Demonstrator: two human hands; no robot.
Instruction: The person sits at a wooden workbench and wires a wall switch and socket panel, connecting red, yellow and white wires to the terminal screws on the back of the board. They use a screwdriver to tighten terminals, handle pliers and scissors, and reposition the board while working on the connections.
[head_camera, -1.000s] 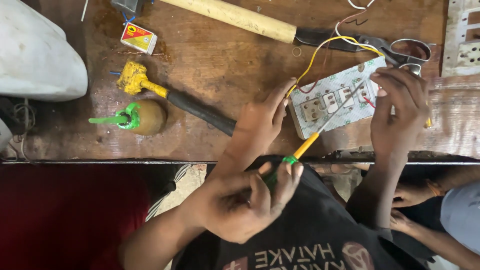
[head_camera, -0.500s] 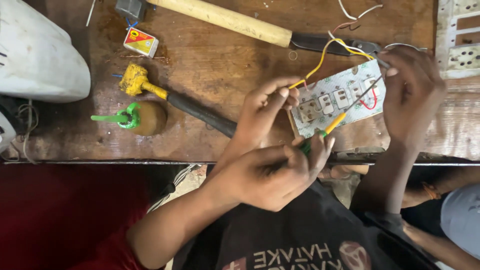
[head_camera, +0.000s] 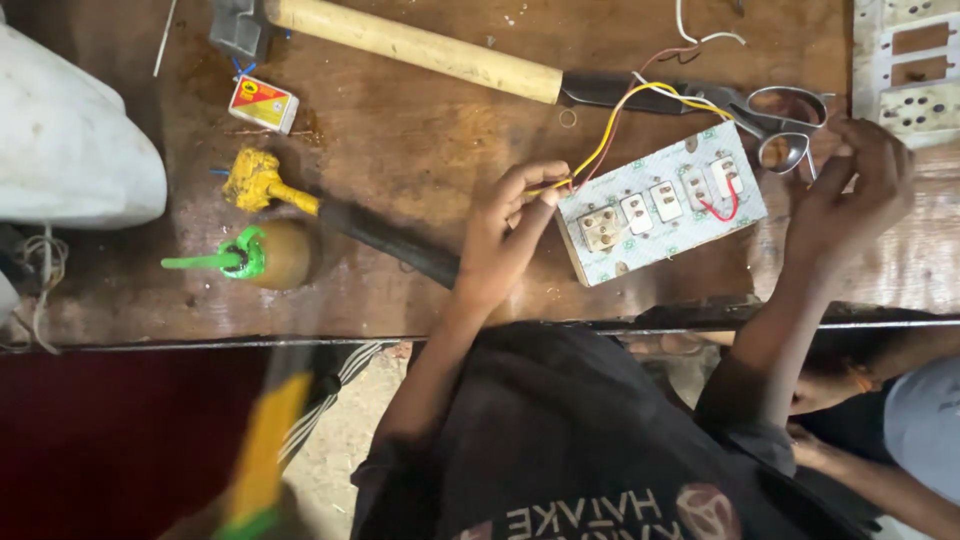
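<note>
a: in the head view we see the left hand (head_camera: 500, 240) at the left end of the white switch board (head_camera: 660, 215). its thumb and fingertips are pressed together on the yellow wire (head_camera: 610, 125), right where the wire meets the board.

b: and the board lies flat on the wooden table (head_camera: 420, 130), between our two hands, with a short red wire (head_camera: 720, 210) on its right part.

a: the right hand (head_camera: 850, 195) is just beside the board's right end, fingers bent, close to the scissors (head_camera: 770, 105). we cannot tell if it pinches something.

b: a hammer (head_camera: 420, 45) lies above, well apart from the hands. low on the left we see a blurred yellow and green screwdriver (head_camera: 262, 440), off the table.
</note>
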